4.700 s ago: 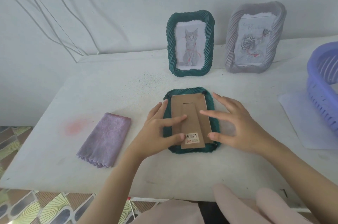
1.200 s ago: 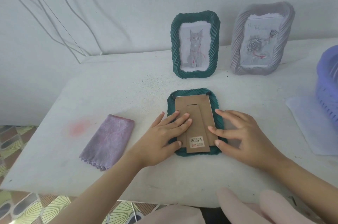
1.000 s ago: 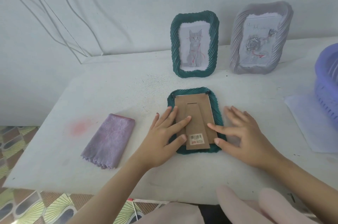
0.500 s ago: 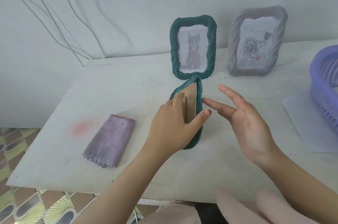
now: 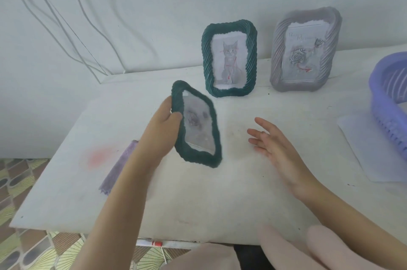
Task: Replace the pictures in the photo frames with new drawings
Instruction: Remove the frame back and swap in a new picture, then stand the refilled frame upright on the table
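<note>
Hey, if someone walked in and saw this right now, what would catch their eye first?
Probably the dark green photo frame held up, tilted, in the left hand near the middle of the white table, its blurred picture facing the camera. The right hand hovers open beside it. Behind, two frames stand at the wall: a green cat drawing frame and a grey rose drawing frame.

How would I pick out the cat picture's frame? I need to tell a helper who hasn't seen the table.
Look along the back edge of the white table, by the wall. Two frames stand upright there; take the dark green frame, left of the grey frame. Its drawing is a sitting cat; the grey one's shows a rose.
</note>
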The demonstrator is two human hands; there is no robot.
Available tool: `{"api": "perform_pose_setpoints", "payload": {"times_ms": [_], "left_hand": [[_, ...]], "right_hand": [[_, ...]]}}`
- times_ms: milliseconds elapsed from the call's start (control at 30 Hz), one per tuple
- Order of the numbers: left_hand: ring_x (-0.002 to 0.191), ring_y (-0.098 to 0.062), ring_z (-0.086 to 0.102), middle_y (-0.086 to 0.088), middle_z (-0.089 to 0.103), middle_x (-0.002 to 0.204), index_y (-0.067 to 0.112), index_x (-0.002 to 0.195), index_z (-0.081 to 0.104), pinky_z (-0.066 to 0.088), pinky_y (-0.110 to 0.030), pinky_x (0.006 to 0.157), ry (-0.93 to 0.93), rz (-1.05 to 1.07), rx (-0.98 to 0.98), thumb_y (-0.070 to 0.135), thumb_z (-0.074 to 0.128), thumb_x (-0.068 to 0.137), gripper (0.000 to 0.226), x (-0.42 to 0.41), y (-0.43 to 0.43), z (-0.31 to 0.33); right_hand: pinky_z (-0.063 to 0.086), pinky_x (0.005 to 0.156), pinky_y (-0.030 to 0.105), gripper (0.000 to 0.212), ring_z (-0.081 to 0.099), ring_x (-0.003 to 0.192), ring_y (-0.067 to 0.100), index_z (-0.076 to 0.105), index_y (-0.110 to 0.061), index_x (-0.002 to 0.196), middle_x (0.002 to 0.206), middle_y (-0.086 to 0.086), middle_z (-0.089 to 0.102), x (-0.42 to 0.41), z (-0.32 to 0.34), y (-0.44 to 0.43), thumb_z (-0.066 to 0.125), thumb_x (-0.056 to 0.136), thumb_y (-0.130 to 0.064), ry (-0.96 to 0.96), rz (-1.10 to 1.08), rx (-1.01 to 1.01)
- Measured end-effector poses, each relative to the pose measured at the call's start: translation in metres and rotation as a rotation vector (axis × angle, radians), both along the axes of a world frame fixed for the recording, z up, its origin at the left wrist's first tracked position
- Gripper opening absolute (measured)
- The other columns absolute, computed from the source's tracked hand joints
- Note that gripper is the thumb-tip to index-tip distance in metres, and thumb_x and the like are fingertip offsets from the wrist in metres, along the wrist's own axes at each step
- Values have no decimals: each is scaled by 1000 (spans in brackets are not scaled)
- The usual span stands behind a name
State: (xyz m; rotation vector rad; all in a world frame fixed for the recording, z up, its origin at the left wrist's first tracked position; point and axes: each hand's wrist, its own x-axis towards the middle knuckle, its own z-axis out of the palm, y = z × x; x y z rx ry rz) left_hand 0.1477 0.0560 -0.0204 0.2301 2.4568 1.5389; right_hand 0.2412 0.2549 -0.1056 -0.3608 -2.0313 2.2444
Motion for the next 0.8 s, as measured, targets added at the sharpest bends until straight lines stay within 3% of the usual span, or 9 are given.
{"api": "perform_pose_setpoints", "payload": {"times_ms": [67, 167, 267, 333, 367, 467, 533, 633, 800], "left_hand": [[98, -27, 64, -10, 67, 110, 28, 114, 57, 51, -45, 86, -90, 14, 173, 2, 31, 92, 43, 2, 0, -11], [102, -25, 65, -10, 66, 116, 19, 129, 50, 54, -40, 85, -241, -18, 386, 1, 28, 96, 44, 10, 7, -32], [100, -17, 67, -1, 70, 111, 21, 126, 52, 57, -31, 79, -279, -34, 450, -1, 28, 97, 44, 15, 15, -53], [86, -3, 67, 13, 72, 98, 27, 115, 56, 55, -19, 68, -222, -7, 370, -5, 31, 96, 45, 19, 17, -64], [84, 2, 65, 15, 70, 100, 26, 120, 54, 53, -14, 69, -187, 9, 309, -6, 34, 96, 45, 20, 17, -68], [92, 11, 57, 9, 61, 118, 18, 139, 39, 46, -5, 77, -34, -6, 75, 3, 43, 95, 47, 23, 13, -79], [109, 3, 53, 6, 56, 128, 19, 141, 37, 40, -7, 87, 79, -21, -69, 10, 45, 94, 48, 25, 10, -84], [137, -9, 28, 4, 46, 141, 20, 140, 39, 21, -15, 104, 232, -63, -323, 19, 46, 95, 46, 27, 6, -90], [141, -9, 20, 3, 41, 145, 19, 139, 41, 16, -16, 107, 264, -105, -377, 20, 44, 96, 43, 30, 4, -99]], "right_hand": [[41, 102, 29, 31, 57, 111, 9, 45, -43, 121, 123, -4, 57, 0, 0, -2, 37, 98, -23, 6, -15, 14], [49, 90, 20, 35, 63, 99, 6, 41, -37, 126, 115, -7, 62, 0, 2, -3, 38, 98, -15, 31, -42, -7], [52, 82, 18, 43, 65, 91, 7, 43, -33, 127, 110, -5, 65, 2, 1, 2, 47, 94, -6, 29, -106, 56], [51, 82, 19, 46, 64, 83, 4, 48, -35, 121, 108, -5, 64, 5, -2, 7, 51, 90, -1, 26, -127, 116], [51, 81, 17, 47, 63, 78, 4, 50, -36, 118, 107, -5, 65, 6, -3, 9, 53, 89, 0, 32, -126, 168], [42, 76, 5, 48, 58, 75, 1, 54, -37, 114, 105, -11, 64, 9, -7, 13, 57, 85, 1, 67, -133, 424], [34, 80, 2, 47, 55, 87, 1, 54, -36, 120, 103, -15, 62, 9, -11, 15, 59, 85, -5, 81, -131, 627], [34, 89, 16, 47, 53, 99, 6, 54, -31, 125, 101, -14, 64, 8, -15, 19, 62, 83, -13, 107, -138, 867], [47, 89, 44, 40, 61, 94, 21, 60, -26, 120, 94, -2, 70, 9, -23, 20, 64, 82, -15, 149, -145, 978]]}}
